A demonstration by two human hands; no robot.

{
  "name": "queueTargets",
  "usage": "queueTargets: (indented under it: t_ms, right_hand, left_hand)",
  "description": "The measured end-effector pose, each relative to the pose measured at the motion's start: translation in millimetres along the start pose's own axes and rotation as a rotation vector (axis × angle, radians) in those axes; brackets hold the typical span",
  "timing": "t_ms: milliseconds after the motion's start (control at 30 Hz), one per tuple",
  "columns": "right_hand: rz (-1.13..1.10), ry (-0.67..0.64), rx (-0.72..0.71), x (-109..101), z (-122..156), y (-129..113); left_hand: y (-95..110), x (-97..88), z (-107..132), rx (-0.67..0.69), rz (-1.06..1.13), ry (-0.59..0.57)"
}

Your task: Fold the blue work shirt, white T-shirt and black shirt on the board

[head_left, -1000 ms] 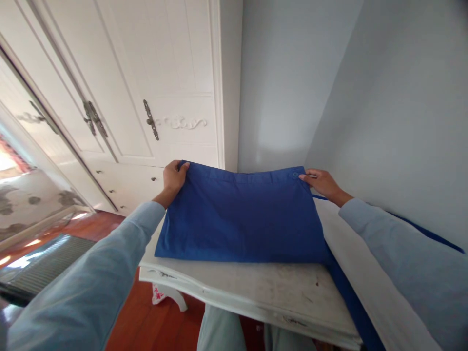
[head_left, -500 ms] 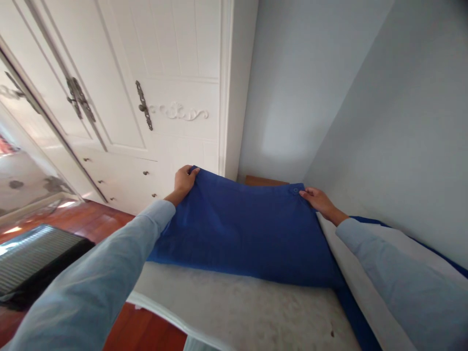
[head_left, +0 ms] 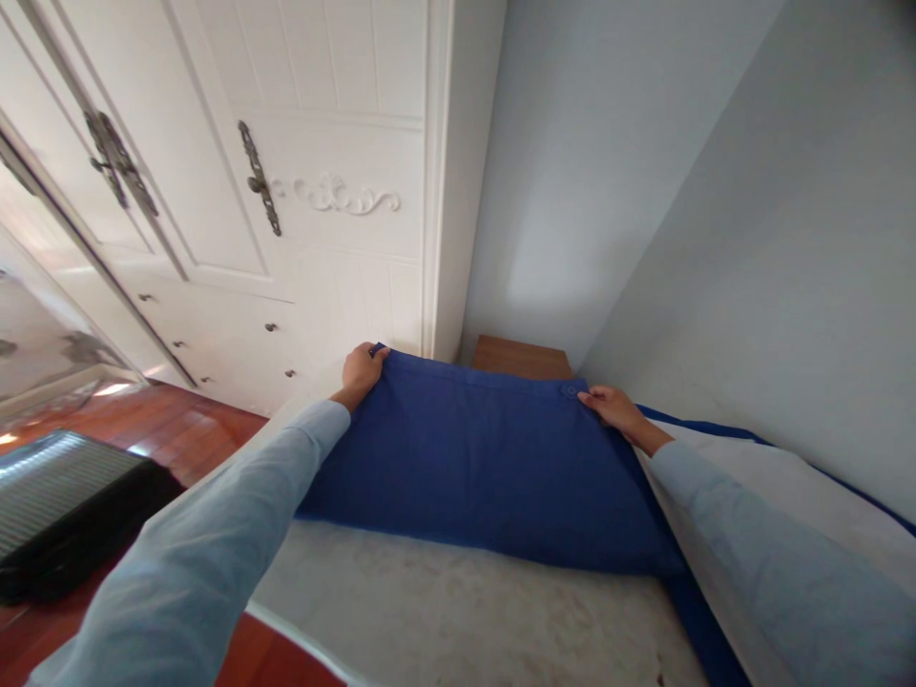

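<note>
A blue cloth (head_left: 472,468) with a button at its far right corner is stretched between my two hands. My left hand (head_left: 364,368) pinches its far left corner. My right hand (head_left: 616,412) is closed on the far right corner, beside the button. The cloth's far edge is raised and nearly straight; its near part hangs onto a pale, stained mattress (head_left: 458,601). Along the right side, a white fabric piece with blue edging (head_left: 751,453) lies by the wall, partly behind my right arm.
A white wardrobe (head_left: 343,76) with ornate handles stands ahead on the left. Behind the cloth is a brown wooden surface (head_left: 522,357) in the corner of the grey walls (head_left: 801,239). A dark ribbed suitcase (head_left: 72,506) lies on the reddish wooden floor (head_left: 221,434).
Both hands have come slightly lower with the cloth's far edge still held. More of the brown wooden surface shows behind it. The view has shifted a little.
</note>
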State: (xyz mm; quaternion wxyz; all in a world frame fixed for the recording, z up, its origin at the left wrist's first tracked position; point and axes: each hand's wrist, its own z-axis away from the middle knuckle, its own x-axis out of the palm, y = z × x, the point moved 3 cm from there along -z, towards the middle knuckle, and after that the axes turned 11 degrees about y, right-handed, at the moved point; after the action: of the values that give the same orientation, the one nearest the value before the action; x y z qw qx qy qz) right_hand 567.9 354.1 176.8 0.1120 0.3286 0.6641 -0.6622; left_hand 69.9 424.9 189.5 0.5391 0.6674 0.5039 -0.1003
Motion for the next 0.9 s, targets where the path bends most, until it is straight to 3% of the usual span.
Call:
queueTargets:
  t_ms: [167, 333, 433, 567, 633, 767, 900]
  right_hand:
    - [0.029, -0.011, 0.005, 3, -4, 7]
    - [-0.028, -0.037, 0.009, 2, -3, 13]
    - [-0.039, 0.043, 0.011, -3, -5, 12]
    - [0.16, 0.302, -0.297, 1, -4, -21]
    - [0.202, 0.251, -0.469, 25, 5, -51]
    - [0.266, 0.051, -0.725, 104, 36, -112]
    - [0.349, -0.064, -0.795, 173, 60, -134]
  left_hand:
    - [-2, 6.3, 7, -0.043, -0.072, -0.049]
    - [6, 2.3, 13, -0.033, -0.131, -0.022]
    - [20, -5.5, 22, 0.08, -0.221, -0.019]
    - [56, -10.3, 47, 0.362, -0.274, -0.113]
    - [78, -6.9, 65, 0.506, -0.251, -0.175]
    - [111, 10.4, 99, 0.709, -0.161, -0.234]
    - [111, 33.4, 109, 0.75, -0.157, -0.251]
